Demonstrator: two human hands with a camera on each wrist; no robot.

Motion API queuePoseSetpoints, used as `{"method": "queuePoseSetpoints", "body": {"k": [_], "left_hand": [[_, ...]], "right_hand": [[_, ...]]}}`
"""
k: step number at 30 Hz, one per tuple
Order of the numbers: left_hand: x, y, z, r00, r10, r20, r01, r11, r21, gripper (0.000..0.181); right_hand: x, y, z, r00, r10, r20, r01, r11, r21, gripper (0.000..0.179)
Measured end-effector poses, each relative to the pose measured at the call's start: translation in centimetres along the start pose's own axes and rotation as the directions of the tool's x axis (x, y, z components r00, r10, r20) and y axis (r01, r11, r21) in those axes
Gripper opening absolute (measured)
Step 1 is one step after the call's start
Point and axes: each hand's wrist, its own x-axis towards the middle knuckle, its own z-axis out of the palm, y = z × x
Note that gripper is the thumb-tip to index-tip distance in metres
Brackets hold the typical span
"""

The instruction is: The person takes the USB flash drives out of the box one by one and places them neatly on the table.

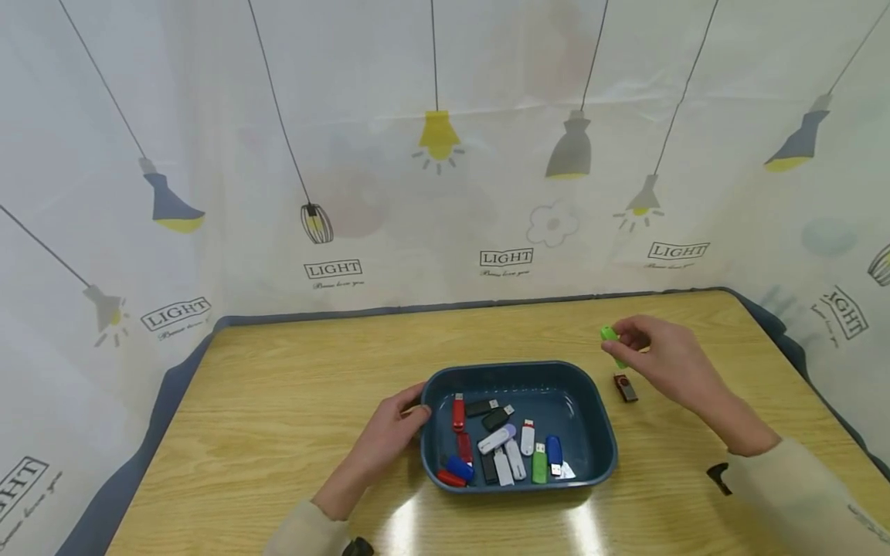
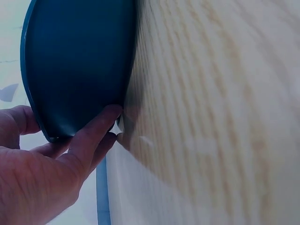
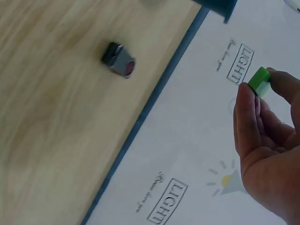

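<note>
Green USB stick (image 1: 609, 333) hangs above the desk (image 1: 292, 401), pinched by the fingers of the right hand (image 1: 660, 357), near the dark-red stick (image 1: 625, 388) beside the tray (image 1: 603, 432). Left hand (image 1: 385, 434) grips the tray's side; danger here, a slackening pinch could drop it!

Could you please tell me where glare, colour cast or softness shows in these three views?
Head view: two bright glare patches on the table below the blue tray, plus small highlights inside it; left wrist view: a bluish cast, the tray dark, the tabletop washed out; right wrist view: dim, wood grain soft, printed LIGHT lettering legible.
</note>
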Motion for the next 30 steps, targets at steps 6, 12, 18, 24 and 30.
{"method": "queuePoseSetpoints", "body": {"k": [6, 12, 18, 24, 30], "left_hand": [[0.0, -0.1, 0.0, 1.0, 0.007, 0.003, -0.007, 1.0, 0.011, 0.052], [0.0, -0.1, 0.0, 1.0, 0.007, 0.004, -0.007, 0.999, 0.032, 0.051], [-0.1, 0.0, -0.1, 1.0, -0.007, 0.002, 0.007, 1.0, 0.021, 0.052], [-0.2, 0.1, -0.2, 1.0, -0.016, 0.016, 0.016, 1.0, -0.002, 0.052], [-0.4, 0.2, -0.1, 0.999, -0.035, 0.036, 0.036, 0.999, -0.039, 0.053]], "right_hand": [[-0.4, 2.2, 0.2, 0.996, 0.088, 0.02, -0.088, 0.996, -0.015, 0.042], [-1.0, 3.9, 0.4, 0.987, 0.15, 0.056, -0.147, 0.987, -0.064, 0.045], [-1.2, 5.2, 0.8, 0.977, 0.18, 0.11, -0.17, 0.981, -0.095, 0.047], [-1.3, 6.3, 1.4, 0.969, 0.2, 0.144, -0.184, 0.976, -0.117, 0.046], [-1.0, 7.1, 1.9, 0.959, 0.205, 0.194, -0.179, 0.974, -0.141, 0.041]]}}
